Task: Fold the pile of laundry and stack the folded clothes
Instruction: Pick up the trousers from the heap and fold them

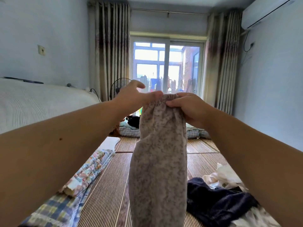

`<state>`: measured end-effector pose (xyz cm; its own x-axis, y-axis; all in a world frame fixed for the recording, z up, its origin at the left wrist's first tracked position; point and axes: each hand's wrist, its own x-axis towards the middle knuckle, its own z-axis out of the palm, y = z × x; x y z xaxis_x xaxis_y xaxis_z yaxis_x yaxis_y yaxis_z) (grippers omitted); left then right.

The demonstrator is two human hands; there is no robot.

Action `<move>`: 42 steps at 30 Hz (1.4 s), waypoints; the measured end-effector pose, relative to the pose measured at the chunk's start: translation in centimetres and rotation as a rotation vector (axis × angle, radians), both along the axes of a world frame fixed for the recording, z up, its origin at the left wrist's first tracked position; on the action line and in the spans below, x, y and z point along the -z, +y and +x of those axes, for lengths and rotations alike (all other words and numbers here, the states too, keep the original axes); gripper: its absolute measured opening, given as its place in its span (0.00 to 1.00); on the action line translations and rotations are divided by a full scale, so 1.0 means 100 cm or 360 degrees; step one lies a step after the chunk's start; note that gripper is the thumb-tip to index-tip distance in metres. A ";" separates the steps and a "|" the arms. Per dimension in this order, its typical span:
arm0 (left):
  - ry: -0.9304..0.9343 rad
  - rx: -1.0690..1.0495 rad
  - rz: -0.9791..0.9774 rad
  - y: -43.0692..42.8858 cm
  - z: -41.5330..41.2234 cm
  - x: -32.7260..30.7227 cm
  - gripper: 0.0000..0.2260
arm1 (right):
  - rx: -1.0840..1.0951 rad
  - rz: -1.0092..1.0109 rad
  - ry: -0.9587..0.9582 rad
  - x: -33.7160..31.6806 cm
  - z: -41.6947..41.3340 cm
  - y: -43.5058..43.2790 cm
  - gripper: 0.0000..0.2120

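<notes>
A fleece garment [159,161], mottled grey-brown, is held up in the middle of the view and hangs down past the lower edge of the frame. Its gathered elastic edge [167,97] is at the top, where it is pinched by the right hand [188,107], with the thumb in front and the fingers curled behind the cloth. The left hand [131,95] is held wide beside that edge, fingers spread and gripping nothing; its thumb reaches to the gathered edge, though whether contact is made cannot be told.

Below, a bamboo mat [105,194] is spread. On its right side an unfolded heap is seen: a navy garment [216,203] with white clothes [224,176] just behind it. On the left side a folded floral fabric [86,171] is laid on a plaid blanket [54,208]. A bed [41,102] with a white cover is seen at the far left, and a standing fan [118,89] near a sliding glass door [167,63].
</notes>
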<state>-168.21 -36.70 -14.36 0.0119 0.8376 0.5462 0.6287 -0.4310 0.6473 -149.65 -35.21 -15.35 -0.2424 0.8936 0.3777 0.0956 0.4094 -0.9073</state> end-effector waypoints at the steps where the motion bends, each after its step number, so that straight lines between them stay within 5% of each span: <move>1: -0.0082 0.0150 -0.0152 0.005 -0.008 0.005 0.46 | -0.0109 -0.0019 -0.0007 -0.001 0.004 -0.002 0.07; 3: -0.0263 0.0606 -0.0603 0.015 -0.020 0.017 0.49 | -0.0289 -0.0039 -0.0026 -0.002 0.010 -0.006 0.09; 5: -0.0264 0.0859 -0.0831 0.021 -0.026 0.027 0.34 | -0.0383 -0.0065 -0.0052 -0.002 0.017 -0.006 0.10; 9: -0.0353 0.0731 -0.0860 0.034 -0.019 0.040 0.08 | -0.0017 -0.0018 -0.0539 0.010 0.027 0.011 0.12; 11: -0.0190 0.0488 -0.0751 0.048 -0.015 0.046 0.03 | 0.0256 0.0107 -0.0888 0.017 0.026 0.021 0.09; 15: 0.0057 0.0129 -0.0720 0.083 -0.009 0.065 0.06 | 0.0600 0.0105 -0.1241 0.036 0.019 0.055 0.11; 20: -0.0129 -0.0031 -0.0790 0.131 -0.006 0.074 0.11 | 0.0506 -0.0142 -0.0759 0.058 0.007 0.109 0.06; 26: -0.0333 -0.0094 -0.0208 0.174 0.001 0.033 0.09 | 0.0622 0.0241 -0.0470 0.047 -0.002 0.174 0.10; 32: -0.0192 -0.0055 0.0056 0.187 -0.005 0.018 0.09 | 0.0706 0.0606 -0.0443 0.037 -0.011 0.161 0.08; 37: -0.0225 0.0117 -0.0270 0.165 -0.025 0.091 0.06 | 0.0483 0.0299 -0.0557 0.106 -0.004 0.130 0.08; 42: 0.0083 0.0106 -0.0750 0.086 -0.033 0.230 0.06 | 0.0186 -0.0189 -0.0786 0.250 0.006 0.075 0.08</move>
<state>-171.53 -28.12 -37.38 0.0912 0.9903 0.1046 0.6464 -0.1388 0.7502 -149.01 -27.70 -40.31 -0.2619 0.9552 0.1378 0.5628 0.2671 -0.7822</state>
